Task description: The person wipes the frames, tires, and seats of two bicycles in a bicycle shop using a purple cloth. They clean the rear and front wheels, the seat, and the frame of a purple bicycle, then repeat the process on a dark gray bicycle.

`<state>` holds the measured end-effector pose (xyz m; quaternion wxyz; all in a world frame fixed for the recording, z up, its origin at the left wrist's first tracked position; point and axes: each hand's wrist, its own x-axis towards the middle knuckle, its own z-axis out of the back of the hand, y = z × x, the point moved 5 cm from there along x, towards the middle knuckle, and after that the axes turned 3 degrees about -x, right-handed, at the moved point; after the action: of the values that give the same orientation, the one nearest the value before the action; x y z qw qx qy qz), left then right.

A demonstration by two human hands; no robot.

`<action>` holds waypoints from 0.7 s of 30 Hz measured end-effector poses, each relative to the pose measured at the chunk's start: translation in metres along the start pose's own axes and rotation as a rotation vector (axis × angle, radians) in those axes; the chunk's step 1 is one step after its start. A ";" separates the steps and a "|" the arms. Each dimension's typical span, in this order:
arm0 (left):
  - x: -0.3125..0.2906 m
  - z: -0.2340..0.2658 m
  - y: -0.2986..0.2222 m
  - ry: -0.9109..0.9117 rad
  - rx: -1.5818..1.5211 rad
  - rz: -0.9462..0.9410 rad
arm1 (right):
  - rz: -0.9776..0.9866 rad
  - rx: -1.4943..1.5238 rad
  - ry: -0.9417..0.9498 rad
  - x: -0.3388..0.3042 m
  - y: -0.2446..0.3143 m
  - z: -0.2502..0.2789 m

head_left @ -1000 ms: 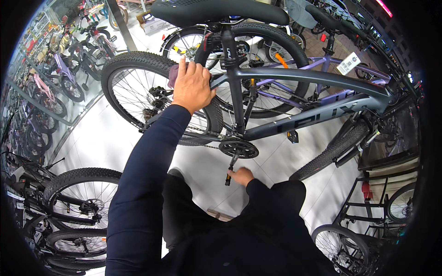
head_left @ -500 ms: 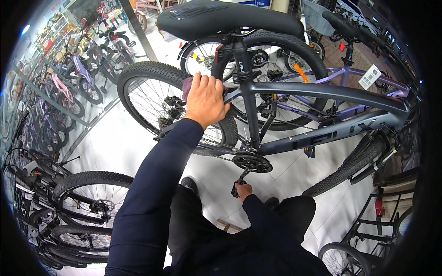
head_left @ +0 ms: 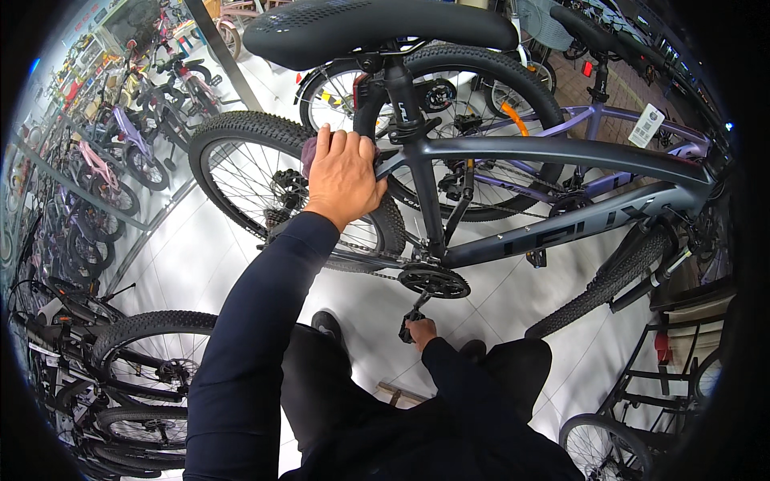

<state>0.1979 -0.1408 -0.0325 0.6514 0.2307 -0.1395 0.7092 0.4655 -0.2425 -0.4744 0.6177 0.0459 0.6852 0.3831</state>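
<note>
**My right hand (head_left: 423,332) has closed around the pedal (head_left: 409,327); my left hand (head_left: 345,172) stays up by the rear wheel (head_left: 241,123)**

I stand beside a dark grey bicycle (head_left: 553,147), upright on a white tiled floor (head_left: 489,317), its rear wheel to my left. A second ago the pedal showed as a thin edge, with my fingers at its side. Now its broader face shows and my right fingers wrap it, at the end of the crank arm (head_left: 420,301), which points down toward me from the chainring (head_left: 434,281). As I judge it, that gives me a firmer hold on the pedal.

My left hand has not left its place: fingers together over a bunched maroon cloth (head_left: 308,154), between the rear tyre and the frame, just below the black saddle (head_left: 377,32). I cannot tell which part the cloth presses on, as my hand covers it.

Behind stands a purple bicycle (head_left: 609,183); at lower left, black tyres (head_left: 152,322) of parked bicycles.
</note>
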 end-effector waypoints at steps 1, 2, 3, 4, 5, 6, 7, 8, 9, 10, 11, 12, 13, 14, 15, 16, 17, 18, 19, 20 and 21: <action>0.000 0.002 0.000 0.002 0.000 -0.005 | 0.006 0.056 0.000 0.002 -0.003 0.000; 0.000 0.002 0.002 0.036 -0.002 -0.004 | -0.010 0.080 -0.015 0.005 -0.007 0.001; 0.000 0.006 0.003 0.011 -0.026 -0.041 | 0.006 0.095 -0.010 0.009 -0.010 0.001; 0.000 0.009 0.006 0.018 -0.052 -0.072 | 0.000 0.078 -0.021 0.014 -0.015 0.002; -0.001 0.011 0.009 0.037 -0.076 -0.101 | -0.006 0.062 -0.032 0.019 -0.020 0.004; -0.002 0.015 0.013 0.005 -0.146 -0.132 | -0.010 0.061 -0.031 0.024 -0.023 0.005; -0.005 0.019 0.019 -0.015 -0.214 -0.162 | -0.014 0.062 -0.030 0.028 -0.027 0.006; -0.008 0.023 0.025 -0.054 -0.290 -0.183 | -0.045 0.037 -0.063 0.032 -0.032 0.009; -0.014 0.026 0.030 -0.095 -0.350 -0.167 | -0.006 0.047 -0.035 0.035 -0.032 0.008; -0.020 0.027 0.036 -0.116 -0.366 -0.157 | 0.009 0.028 -0.041 0.036 -0.033 0.009; -0.028 0.030 0.043 -0.185 -0.334 -0.107 | -0.012 -0.015 -0.071 0.037 -0.035 0.011; -0.036 0.031 0.047 -0.246 -0.295 -0.067 | 0.006 0.008 -0.042 0.036 -0.033 0.010; -0.044 0.032 0.051 -0.339 -0.302 -0.026 | -0.013 0.006 -0.042 0.034 -0.033 0.009; -0.052 0.030 0.056 -0.395 -0.303 0.084 | -0.042 -0.019 -0.074 0.031 -0.032 0.011; -0.058 0.027 0.056 -0.464 -0.332 0.140 | -0.023 -0.027 -0.039 0.027 -0.028 0.009; -0.066 0.025 0.056 -0.549 -0.362 0.202 | -0.013 -0.063 -0.036 0.023 -0.023 0.009; -0.071 0.019 0.053 -0.593 -0.354 0.302 | -0.004 -0.105 -0.037 0.018 -0.017 0.010; -0.077 0.013 0.050 -0.633 -0.346 0.374 | 0.013 -0.281 0.000 0.012 -0.009 0.009; -0.082 0.006 0.045 -0.633 -0.410 0.444 | 0.023 -0.467 0.031 0.005 0.001 0.009; -0.088 -0.001 0.041 -0.631 -0.482 0.497 | 0.026 -0.671 0.047 -0.002 0.012 0.010; -0.094 -0.001 0.036 -0.678 -0.430 0.517 | 0.081 -0.857 0.046 -0.014 0.027 0.011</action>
<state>0.1667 -0.2256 -0.0776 0.4043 0.2666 -0.5405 0.6880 0.4670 -0.2258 -0.4471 0.5498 -0.1966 0.4756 0.6580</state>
